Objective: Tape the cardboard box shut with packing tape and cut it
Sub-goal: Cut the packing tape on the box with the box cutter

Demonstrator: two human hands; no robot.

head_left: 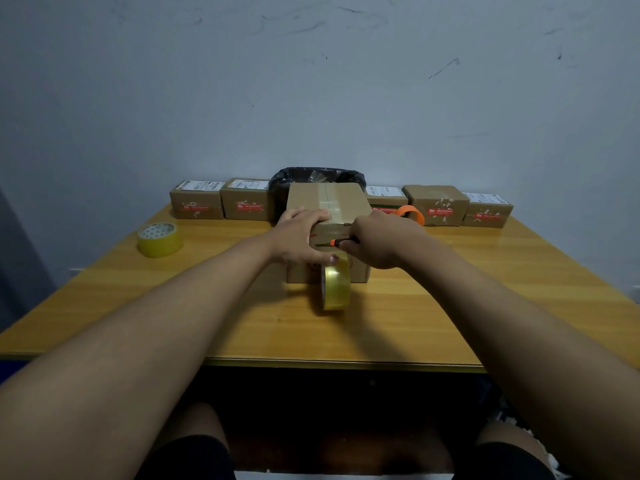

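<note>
A brown cardboard box [346,199] stands in the middle of the table, with a strip of clear tape running down its top seam. My left hand [298,235] grips its near left edge, fingers on top and thumb down the front face. My right hand [375,242] holds an orange and black cutter [337,242] level against the front face, where the tape comes down. A roll of packing tape [335,284] stands on edge on the table right in front of the box, still joined to the strip.
Another tape roll [160,239] lies at the left of the wooden table [485,289]. Several small labelled boxes [196,199] line the back edge, with a black-lined bin [317,178] behind the main box and an orange ring-shaped object [412,213] to its right.
</note>
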